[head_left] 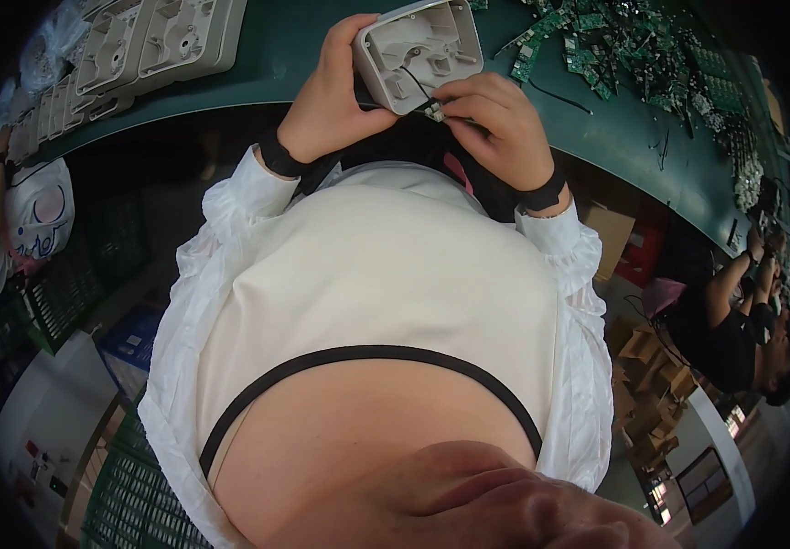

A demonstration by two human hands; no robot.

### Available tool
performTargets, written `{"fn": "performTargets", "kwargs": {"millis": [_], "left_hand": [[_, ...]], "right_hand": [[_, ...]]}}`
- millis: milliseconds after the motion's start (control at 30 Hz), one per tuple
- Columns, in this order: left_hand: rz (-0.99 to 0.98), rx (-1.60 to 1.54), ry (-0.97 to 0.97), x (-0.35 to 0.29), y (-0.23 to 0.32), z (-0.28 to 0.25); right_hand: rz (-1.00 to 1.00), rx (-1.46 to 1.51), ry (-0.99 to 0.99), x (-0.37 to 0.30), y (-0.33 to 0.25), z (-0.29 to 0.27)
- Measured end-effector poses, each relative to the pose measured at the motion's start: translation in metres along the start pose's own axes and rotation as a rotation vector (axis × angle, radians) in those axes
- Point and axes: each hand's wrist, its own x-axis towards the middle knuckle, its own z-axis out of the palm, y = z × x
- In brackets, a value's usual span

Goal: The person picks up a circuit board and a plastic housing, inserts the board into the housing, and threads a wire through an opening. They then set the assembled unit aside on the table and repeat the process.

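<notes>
From where I stand, the worker's two hands meet at the near edge of a green tabletop (285, 55), and between them is a pale grey plastic housing (378, 57). It is held tilted, its open side up, so that I can see the moulded posts and ribs inside. The left hand (329, 102) has it by the left side: the fingers bend around the wall near the upper corner, the thumb reaches toward the lower corner, and the palm is partly open.

The right hand (502, 126) is nearly closed at the fingertips, pinching a small pale piece (434, 112) just at the housing's lower edge. A thin dark wire (418, 82) runs from inside the housing down to those fingertips. Each wrist wears a black band (278, 152).

To the worker's right, a loose heap of green circuit boards (587, 46) with tangled leads spreads over the tabletop, and one dark cable (559, 97) lies by itself nearer the right hand. To the left, well apart from the hands, more grey housings (175, 37) stand in stacks beside some clear plastic wrapping (52, 41). A person in dark clothing (720, 320) works farther along on the right; another, in white (42, 215), is at the far left.
</notes>
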Motion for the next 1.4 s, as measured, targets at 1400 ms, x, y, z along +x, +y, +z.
{"fn": "performTargets", "kwargs": {"millis": [1400], "left_hand": [[-0.066,1.531,0.414,-0.032,-0.051,-0.189]], "right_hand": [[0.811,-0.878,0.189,-0.316,0.055,-0.236]]}}
